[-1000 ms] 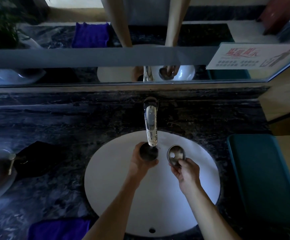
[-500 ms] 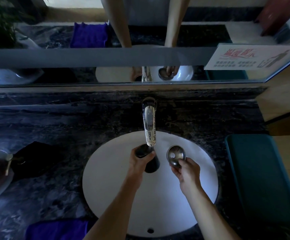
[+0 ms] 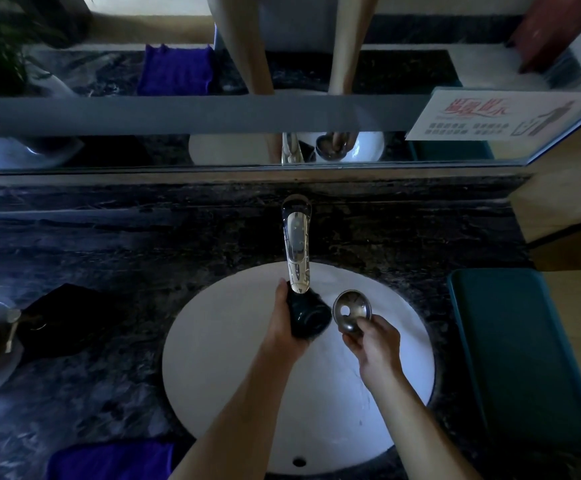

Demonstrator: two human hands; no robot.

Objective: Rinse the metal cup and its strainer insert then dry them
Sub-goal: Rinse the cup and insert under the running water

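Head view looks straight down on a white oval basin [image 3: 233,375] set in a dark marble counter [image 3: 109,375], and I read this as the rinsing step, not the drying one. My left hand [image 3: 284,332] is wrapped closed around the dark metal cup [image 3: 308,315], which lies tilted over the bowl with its mouth turned down and to the right, just under the chrome faucet [image 3: 296,251] spout; the tilt suggests to me that rinse water is being tipped out, though I cannot make out a stream or tell whether the tap is running. My right hand [image 3: 374,344] pinches the round strainer insert [image 3: 351,310] by its lower edge, holding it face up over the basin, just beside the cup but apart from it. The insert looks to be waiting its turn. I judge the next move calls for righting or clearing the cup, then bringing the insert under the spout so water passes through its holes, keeping a firm pinch because wet metal can slip. Drying has not begun: a purple cloth [image 3: 109,460] lies on the counter's near edge, left of my forearm, within easy reach for that step.
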